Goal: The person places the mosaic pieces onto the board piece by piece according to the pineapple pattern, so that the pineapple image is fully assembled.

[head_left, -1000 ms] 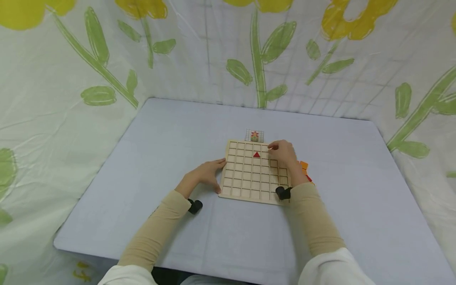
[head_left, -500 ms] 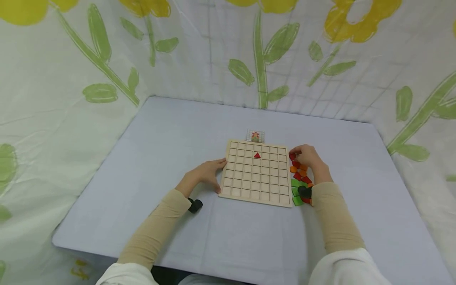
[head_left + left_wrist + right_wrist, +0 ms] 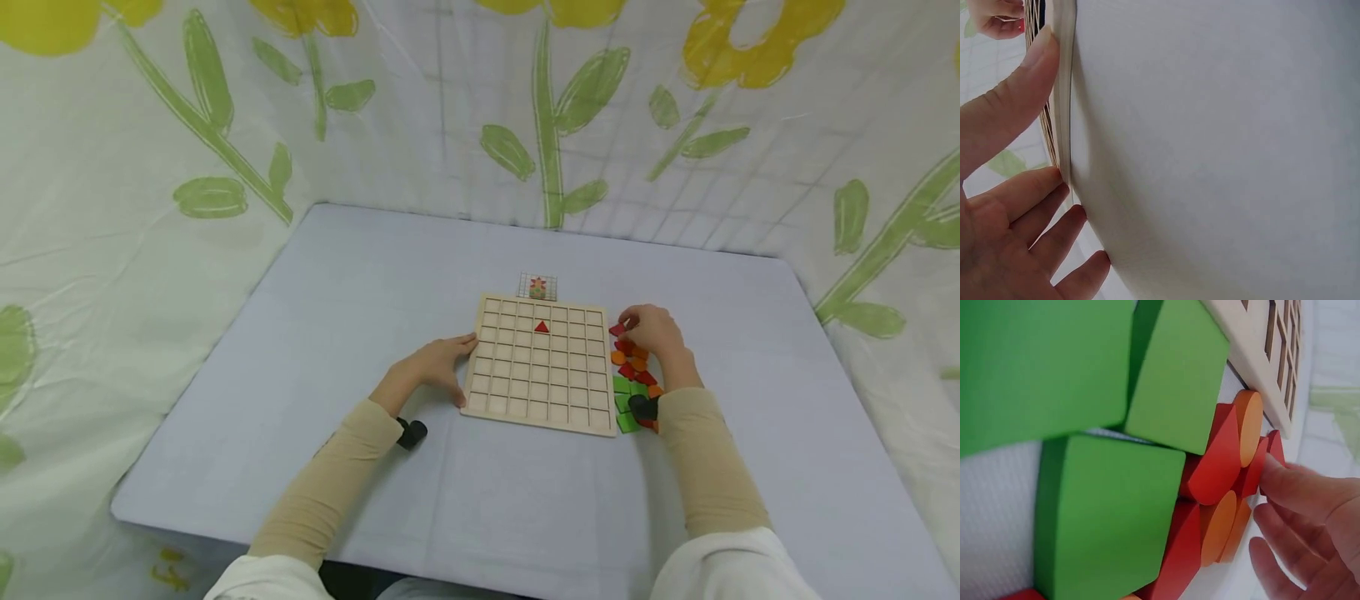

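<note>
A square wooden grid board lies on the table with one red triangle in a cell near its far side. My left hand rests at the board's left edge, thumb and fingers spread; in the left wrist view the thumb lies along the rim. Past the board's far right corner, my right hand pinches a red piece between thumb and forefinger. In the right wrist view the thumb partly covers the red pieces at the far end of the pile.
Along the board's right side lie green square blocks, orange round pieces and more red pieces. A small pattern card showing a flower stands behind the board. A flower-printed white curtain surrounds the pale table.
My right hand has moved from over the board's far right part to the loose pieces beside it, then shifted slightly right. The left hand stays at the board's edge.
</note>
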Demonstrator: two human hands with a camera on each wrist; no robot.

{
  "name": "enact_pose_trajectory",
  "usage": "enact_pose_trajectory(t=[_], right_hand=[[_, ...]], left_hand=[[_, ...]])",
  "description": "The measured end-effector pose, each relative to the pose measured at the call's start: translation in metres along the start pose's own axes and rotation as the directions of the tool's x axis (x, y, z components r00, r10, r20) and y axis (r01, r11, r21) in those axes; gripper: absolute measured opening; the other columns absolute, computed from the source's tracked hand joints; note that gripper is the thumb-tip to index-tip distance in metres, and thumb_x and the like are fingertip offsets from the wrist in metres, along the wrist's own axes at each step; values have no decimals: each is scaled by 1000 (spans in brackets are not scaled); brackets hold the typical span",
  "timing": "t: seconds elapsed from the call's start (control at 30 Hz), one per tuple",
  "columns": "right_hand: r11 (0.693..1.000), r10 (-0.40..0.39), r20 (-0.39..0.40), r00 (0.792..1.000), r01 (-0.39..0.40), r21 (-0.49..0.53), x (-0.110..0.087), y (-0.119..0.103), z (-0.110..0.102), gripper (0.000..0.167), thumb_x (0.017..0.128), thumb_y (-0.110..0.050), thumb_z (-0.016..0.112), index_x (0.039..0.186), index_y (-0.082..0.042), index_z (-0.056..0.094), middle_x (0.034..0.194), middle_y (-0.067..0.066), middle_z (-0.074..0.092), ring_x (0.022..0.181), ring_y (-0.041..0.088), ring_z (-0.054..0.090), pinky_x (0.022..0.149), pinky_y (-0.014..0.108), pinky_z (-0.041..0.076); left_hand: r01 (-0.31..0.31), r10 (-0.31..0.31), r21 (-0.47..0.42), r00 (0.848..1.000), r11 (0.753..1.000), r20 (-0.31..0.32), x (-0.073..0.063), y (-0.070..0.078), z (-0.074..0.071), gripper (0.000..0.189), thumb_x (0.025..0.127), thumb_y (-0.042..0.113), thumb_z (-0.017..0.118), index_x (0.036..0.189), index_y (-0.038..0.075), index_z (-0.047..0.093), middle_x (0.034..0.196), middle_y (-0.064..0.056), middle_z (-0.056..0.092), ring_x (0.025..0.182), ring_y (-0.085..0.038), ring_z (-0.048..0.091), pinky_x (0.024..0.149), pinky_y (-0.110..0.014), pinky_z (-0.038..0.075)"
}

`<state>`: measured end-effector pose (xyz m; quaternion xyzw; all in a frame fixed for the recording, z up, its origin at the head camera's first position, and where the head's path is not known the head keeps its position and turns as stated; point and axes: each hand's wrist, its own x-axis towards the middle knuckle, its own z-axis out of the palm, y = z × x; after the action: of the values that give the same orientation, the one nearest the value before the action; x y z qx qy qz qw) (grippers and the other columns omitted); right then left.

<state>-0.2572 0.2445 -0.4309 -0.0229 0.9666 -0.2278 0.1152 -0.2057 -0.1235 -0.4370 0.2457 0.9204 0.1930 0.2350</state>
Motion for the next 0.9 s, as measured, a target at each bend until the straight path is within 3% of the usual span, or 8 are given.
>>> enact_pose_trajectory(t=[0.13,0.3,0.5,0.73,0.9], right_hand=[[999,24,-66,998,-21,46,-3,2,2,26,88,-12,68,108,4,62,108,26,62,93,39,56,81,49,49],[995,68,-153,986,-56,81,-5,1,7,34,88,-21,70,108,6,62,105,26,63,93,39,57,79,47,51],[978,82,-220,972,-36,206,-10,-19,13,38,89,-22,70,112,8,64,105,26,64,100,41,54,85,50,50],[944,54,-181,982,9,330,-10,-49,28,37,89,-16,70,116,8,65,108,27,66,123,44,40,90,50,48],[939,6,-116,993,35,342,-8,-70,42,38,86,-20,73,114,6,67,104,23,68,120,42,43,92,50,47]], left_hand=[[-1,1,3,1000,1000,-3,0,0,0,106,68,22,88,151,-3,28,159,-14,22,144,-34,25,115,-44,25],[-3,3,6,1000,1000,-3,0,0,0,105,68,22,88,151,-3,28,159,-14,22,144,-34,24,115,-44,25],[12,-11,2,1000,1000,0,-1,0,-2,105,68,22,88,151,-3,27,159,-14,22,144,-34,24,115,-45,25],[5,-5,-17,1000,1000,-2,-2,1,-2,105,68,21,88,150,-3,28,159,-14,22,144,-35,24,115,-46,24],[6,-6,-13,1000,1000,4,0,1,-1,106,68,22,88,151,-2,27,159,-13,21,144,-34,23,115,-46,24]])
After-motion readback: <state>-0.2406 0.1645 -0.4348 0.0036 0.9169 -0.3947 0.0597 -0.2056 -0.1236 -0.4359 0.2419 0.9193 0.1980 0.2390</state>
